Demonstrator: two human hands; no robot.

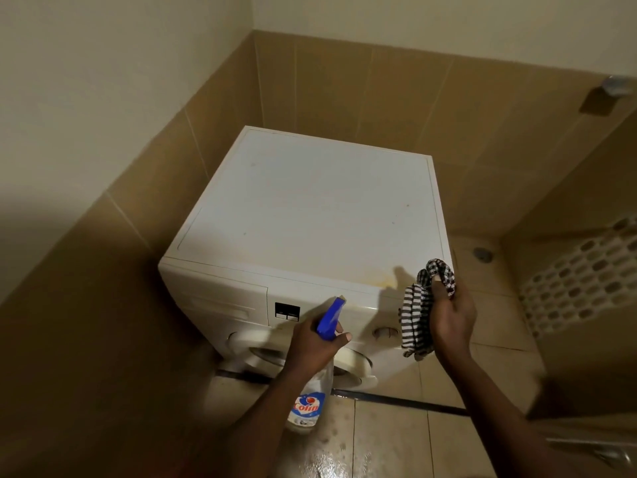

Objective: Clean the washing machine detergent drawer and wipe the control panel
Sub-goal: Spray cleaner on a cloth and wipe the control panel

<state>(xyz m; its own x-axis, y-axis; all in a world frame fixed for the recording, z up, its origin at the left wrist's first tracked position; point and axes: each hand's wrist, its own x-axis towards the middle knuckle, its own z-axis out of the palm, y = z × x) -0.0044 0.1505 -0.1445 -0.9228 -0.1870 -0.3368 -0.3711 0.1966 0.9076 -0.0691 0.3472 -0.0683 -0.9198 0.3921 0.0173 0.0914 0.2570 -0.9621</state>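
A white front-loading washing machine stands in a tiled corner. Its detergent drawer sits shut at the front left, beside the control panel with a small dark display. My left hand grips a spray bottle with a blue trigger head, nozzle aimed at the panel from close by. My right hand holds a bunched dark-and-white striped cloth just off the machine's front right corner. A round dial shows between my hands.
Tan tiled walls close in behind and left of the machine. The floor is wet and shiny in front. A floor drain lies at the right, a patterned mat farther right. A dark hose runs along the floor under the door.
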